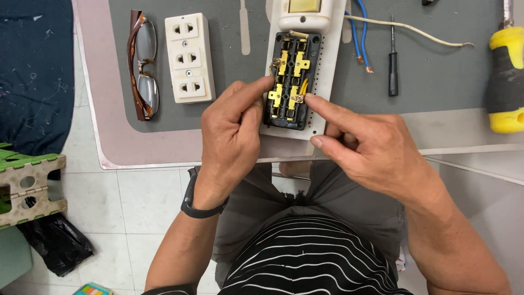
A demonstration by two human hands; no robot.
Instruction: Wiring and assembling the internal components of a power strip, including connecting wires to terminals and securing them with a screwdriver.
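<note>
Our left grip (232,128) pinches the opened socket block (288,82), and our right grip (371,147) presses a fingertip on its brass contacts (297,98). Left of them lie the white socket cover (189,57) and glasses (143,64).

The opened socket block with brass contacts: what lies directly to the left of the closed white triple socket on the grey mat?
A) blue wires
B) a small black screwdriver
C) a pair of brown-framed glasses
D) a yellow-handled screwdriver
C: the brown-framed glasses lie folded just left of the closed white triple socket, while the screwdrivers and wires lie to the right of the opened socket block.
</note>
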